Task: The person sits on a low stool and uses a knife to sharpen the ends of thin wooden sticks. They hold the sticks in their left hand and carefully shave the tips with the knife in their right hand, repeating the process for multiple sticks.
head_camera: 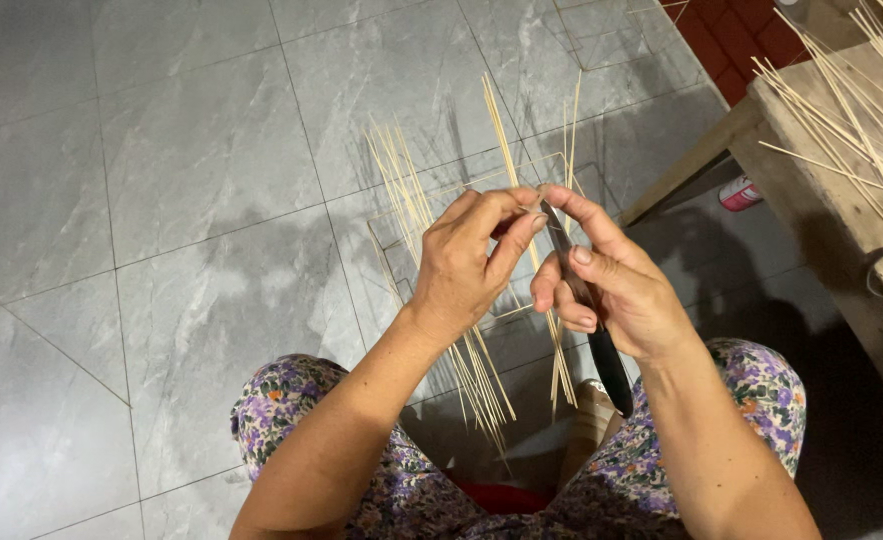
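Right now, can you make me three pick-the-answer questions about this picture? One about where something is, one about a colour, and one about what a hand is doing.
1. Where is the wooden bench?
A. at the right edge
B. at the left edge
C. under the hands

2. What colour is the knife handle?
A. yellow
B. black
C. white

3. What is the right hand doing?
A. lying flat on the floor
B. hanging with nothing in it
C. gripping the knife

Answers:
1. A, the bench stands at the right, with thin sticks lying on top of it.
2. B, the handle poking out below the right hand is black.
3. C, the fingers are closed round the knife, whose blade meets the thin stick pinched by the left hand.
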